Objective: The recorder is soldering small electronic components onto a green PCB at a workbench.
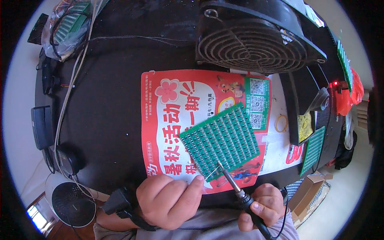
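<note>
Right hand (pixel 267 205) is wrapped tight round the black handle of the soldering iron (pixel 240 192), fingers curled shut on it, thumb on top. I see the iron angled up and to the left, its metal tip at the near edge of the green circuit board (pixel 220 141). Whether the tip actually touches the board, I can't tell from here.

Left hand (pixel 170 200) is closed in a loose fist, fingertips pinched on a thin solder wire (pixel 212 174) that runs up toward the iron's tip. A black wrist strap (pixel 122 204) sits on that forearm.

The board lies turned like a diamond, covered in rows of tiny parts, resting on a red and white printed sheet (pixel 168 120) that lies on the black table (pixel 108 108), right in front of me and near the table's front edge.

Further out: a big black fan (pixel 256 40) with a round grille stands behind the sheet. To the right I see a black tray with a yellow sponge (pixel 305 126), 1 more green board (pixel 313 150) leaning just beside it, and a yellow rubber band (pixel 281 123) on the sheet. Far right, a small red light (pixel 335 83) glows. Upper left, a clear bag (pixel 68 24) of green boards with cables trailing from it. Lower left, a white fan (pixel 72 204) stands on the floor.
</note>
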`<control>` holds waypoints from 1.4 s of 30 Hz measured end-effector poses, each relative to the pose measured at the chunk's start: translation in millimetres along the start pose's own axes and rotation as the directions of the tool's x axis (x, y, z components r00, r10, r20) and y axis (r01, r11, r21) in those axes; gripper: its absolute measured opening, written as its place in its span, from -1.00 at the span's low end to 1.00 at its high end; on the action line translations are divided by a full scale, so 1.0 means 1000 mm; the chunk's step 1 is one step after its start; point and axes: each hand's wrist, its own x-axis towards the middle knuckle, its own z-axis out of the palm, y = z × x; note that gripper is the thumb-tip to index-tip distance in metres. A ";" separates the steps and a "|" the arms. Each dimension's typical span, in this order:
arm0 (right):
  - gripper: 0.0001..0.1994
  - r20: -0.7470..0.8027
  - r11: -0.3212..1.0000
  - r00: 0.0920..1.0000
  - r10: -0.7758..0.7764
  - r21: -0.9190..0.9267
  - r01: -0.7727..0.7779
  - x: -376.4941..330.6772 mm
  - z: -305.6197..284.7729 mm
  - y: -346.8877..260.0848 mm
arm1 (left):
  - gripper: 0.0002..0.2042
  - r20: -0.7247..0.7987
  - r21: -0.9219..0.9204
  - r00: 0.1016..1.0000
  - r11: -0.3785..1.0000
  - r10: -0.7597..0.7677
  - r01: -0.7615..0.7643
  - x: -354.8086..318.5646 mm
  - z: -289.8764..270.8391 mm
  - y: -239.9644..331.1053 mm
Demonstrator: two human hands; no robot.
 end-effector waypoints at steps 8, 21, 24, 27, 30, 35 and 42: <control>-0.67 0.017 1.000 1.000 0.022 -0.010 -0.021 0.003 -0.002 -0.003 | -0.86 -0.056 0.078 0.998 0.996 0.040 -0.036 -0.002 0.006 -0.003; -0.69 -0.017 0.999 0.999 0.033 0.011 -0.032 0.000 -0.001 -0.003 | -0.74 0.044 -0.008 0.998 0.998 0.055 -0.054 -0.001 0.002 -0.003; -0.70 -0.044 1.000 0.999 0.000 0.030 0.002 -0.014 -0.004 0.003 | -0.76 0.037 -0.015 0.998 0.999 0.041 -0.041 -0.001 0.002 -0.002; -0.71 -0.092 0.999 0.996 -0.015 0.039 0.018 -0.022 -0.004 0.006 | -0.80 -0.007 -0.062 0.999 0.998 -0.034 0.034 0.003 0.001 0.001; -0.73 -0.092 0.999 0.996 -0.002 0.032 0.005 -0.008 -0.001 0.002 | -0.84 -0.033 -0.156 0.978 0.968 -0.204 0.196 0.008 -0.004 0.005; -0.74 -0.156 0.998 0.987 -0.039 0.047 0.046 -0.006 0.003 0.002 | -0.80 -0.002 -0.129 0.979 0.971 -0.204 0.202 0.004 -0.013 0.005; -0.73 -0.446 0.997 0.895 -0.005 0.068 0.039 -0.013 0.000 0.003 | -0.79 0.034 -0.085 0.994 0.991 -0.105 0.107 0.000 -0.006 0.016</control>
